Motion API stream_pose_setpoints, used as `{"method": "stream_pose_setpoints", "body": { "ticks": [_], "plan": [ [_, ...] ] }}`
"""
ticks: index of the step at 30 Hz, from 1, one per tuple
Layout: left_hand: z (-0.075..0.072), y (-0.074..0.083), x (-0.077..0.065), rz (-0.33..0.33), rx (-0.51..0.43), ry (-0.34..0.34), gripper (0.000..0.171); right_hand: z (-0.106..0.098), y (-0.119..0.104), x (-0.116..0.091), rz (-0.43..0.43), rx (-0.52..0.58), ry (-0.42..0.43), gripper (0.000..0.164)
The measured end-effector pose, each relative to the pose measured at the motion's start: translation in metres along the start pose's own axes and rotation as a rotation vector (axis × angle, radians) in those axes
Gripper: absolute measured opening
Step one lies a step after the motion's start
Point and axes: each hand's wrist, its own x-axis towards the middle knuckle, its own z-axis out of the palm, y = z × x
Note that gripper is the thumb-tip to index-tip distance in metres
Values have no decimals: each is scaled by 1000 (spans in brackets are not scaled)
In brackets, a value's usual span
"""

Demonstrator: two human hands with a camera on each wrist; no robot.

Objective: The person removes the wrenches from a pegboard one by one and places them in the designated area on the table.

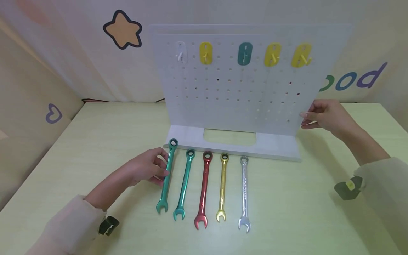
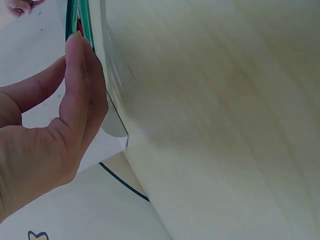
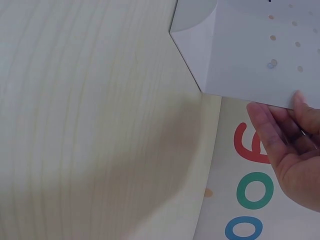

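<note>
My left hand [image 1: 148,166] pinches the leftmost green combination wrench [image 1: 169,166] by its shaft, thumb on the near side. The wrench's ring end overlaps the front edge of the pegboard's base. To its right lie a second green wrench [image 1: 183,186], a red wrench [image 1: 204,191], a gold wrench [image 1: 222,187] and a silver wrench [image 1: 244,194], ring ends away from me. My right hand [image 1: 328,117] grips the right edge of the white pegboard [image 1: 229,113]. In the right wrist view its thumb [image 3: 300,102] lies on the board's face, fingers behind.
Along the board's upper part hang a white hook [image 1: 181,53], a yellow hook [image 1: 205,53], a teal hook [image 1: 245,54] and two more yellow hooks [image 1: 272,55]. The board's base [image 1: 277,147] stands on the pale wooden table [image 1: 121,124]. A printed curtain [image 1: 79,42] hangs behind.
</note>
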Motion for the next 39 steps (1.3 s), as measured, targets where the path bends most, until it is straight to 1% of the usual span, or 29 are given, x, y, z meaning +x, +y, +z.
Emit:
{"method": "stream_pose_setpoints", "body": {
  "ticks": [5,10,12,22,27,33,39],
  "plan": [
    [-3,-7,-2,-17,2,-20,30,-1,-1,0,13,-30,-2,18],
    [-1,-11,-2,-33,8,-40,29,-1,-1,0,25,-36,-3,18],
    [-1,-11,-1,-37,14,-38,28,-1,-1,0,28,-37,-4,19],
    [2,-13,0,-69,95,20,28,0,-1,-1,27,-36,-2,18],
    [2,-14,0,-86,118,48,27,1,-2,-1,30,-49,-4,19],
    [2,-13,1,-106,125,59,27,1,-1,-1,30,-52,-4,19],
    [1,-14,1,-96,124,59,26,2,0,-2,12,-50,14,20]
  ]
}}
